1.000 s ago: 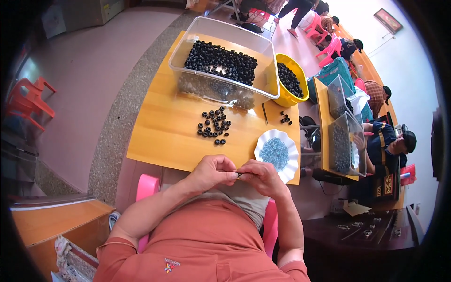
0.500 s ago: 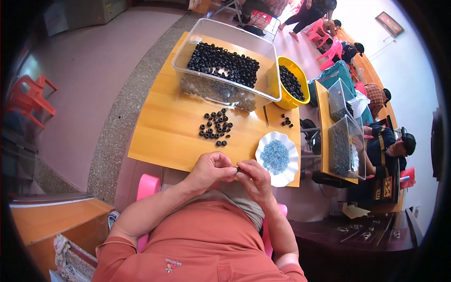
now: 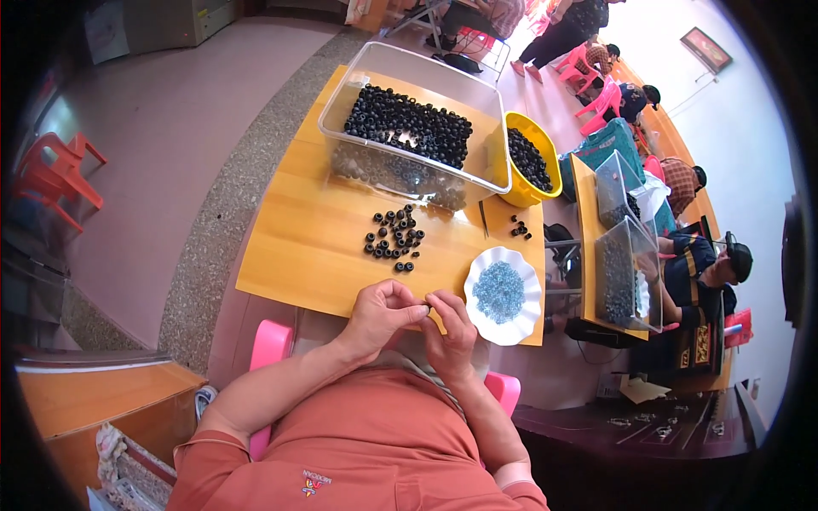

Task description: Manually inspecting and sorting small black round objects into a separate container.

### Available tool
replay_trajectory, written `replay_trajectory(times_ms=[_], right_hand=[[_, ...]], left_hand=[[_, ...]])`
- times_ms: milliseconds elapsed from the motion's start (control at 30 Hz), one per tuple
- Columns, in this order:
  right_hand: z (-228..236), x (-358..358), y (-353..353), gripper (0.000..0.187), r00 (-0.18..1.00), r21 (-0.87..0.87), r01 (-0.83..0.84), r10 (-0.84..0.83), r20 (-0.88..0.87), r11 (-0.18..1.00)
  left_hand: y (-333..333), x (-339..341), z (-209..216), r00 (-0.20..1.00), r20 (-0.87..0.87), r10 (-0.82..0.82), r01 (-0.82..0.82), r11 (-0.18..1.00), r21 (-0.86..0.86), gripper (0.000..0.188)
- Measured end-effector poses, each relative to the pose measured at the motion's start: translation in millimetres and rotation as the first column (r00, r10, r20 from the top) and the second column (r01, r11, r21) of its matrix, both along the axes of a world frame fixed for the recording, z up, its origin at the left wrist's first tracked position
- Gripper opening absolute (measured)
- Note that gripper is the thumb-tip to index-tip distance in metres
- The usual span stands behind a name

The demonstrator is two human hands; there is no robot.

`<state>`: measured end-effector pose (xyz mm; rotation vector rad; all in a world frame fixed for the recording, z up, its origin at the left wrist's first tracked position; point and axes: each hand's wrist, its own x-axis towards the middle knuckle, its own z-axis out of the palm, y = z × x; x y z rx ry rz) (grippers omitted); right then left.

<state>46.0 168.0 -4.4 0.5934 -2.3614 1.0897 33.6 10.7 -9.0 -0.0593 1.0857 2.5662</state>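
Observation:
My left hand [image 3: 380, 322] and my right hand [image 3: 452, 334] meet in front of my belly at the table's near edge. Their fingertips pinch a small black part [image 3: 427, 304], mostly covered by the fingers. Beyond them on the yellow wooden table [image 3: 290, 247] lies a loose group of small round black parts with holes [image 3: 394, 232]. Right of my hands, a white scalloped plate [image 3: 532, 307] holds many tiny clear-blue pieces [image 3: 499, 291].
A clear plastic bin [image 3: 400, 175] of black parts stands at the table's far side, beside a yellow tub [image 3: 552, 180] of more. Tweezers [image 3: 484, 220] and several black parts [image 3: 520, 228] lie near the tub. A co-worker [image 3: 703, 264] sits at another table on the right.
My right hand has turned slightly and its fingers point more upward. The pinched part is now more hidden. The table and its contents appear slightly lower in view.

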Motion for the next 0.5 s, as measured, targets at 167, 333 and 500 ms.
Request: replay_trajectory(times_ms=[167,333,500], right_hand=[[0.4,-1.6,-3.5,0.028,0.996,0.043,0.005,-0.001,-0.094,0.999],[2.0,-4.7,-5.4,0.029,0.997,0.001,-0.01,0.01,-0.082,1.0],[4.9,-7.0,-0.8,0.033,0.999,0.007,-0.034,0.035,-0.029,0.999]], left_hand=[[2.5,0.0,-4.8,0.999,-0.03,0.027,-0.028,0.998,-0.054,0.015],[2.0,-3.2,-7.6,0.999,-0.028,0.022,-0.025,0.994,-0.103,0.015],[4.0,-1.9,-6.6,0.999,0.041,0.022,-0.019,0.997,-0.073,0.014]])
